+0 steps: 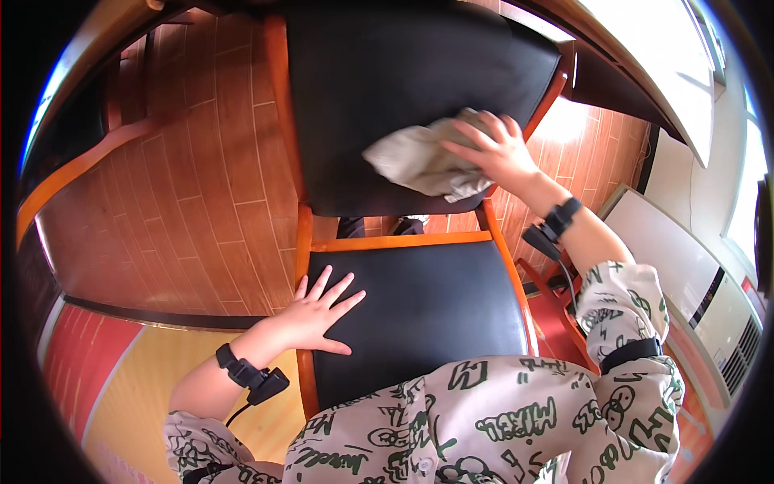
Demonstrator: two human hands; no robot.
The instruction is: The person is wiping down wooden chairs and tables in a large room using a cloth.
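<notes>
The underside of my right hand [493,152] is hidden, so I can't tell whether it grips the cloth [405,160] beneath; its fingers fan out over it, forearm reaching up from the right. The cloth is pale beige, crumpled, tapering leftward, lying on the chair's upper black panel [371,89]. My left hand [313,321] is spread wide, on the left edge of the lower black panel [427,294], whose near end my patterned shirt [500,419] covers.
</notes>
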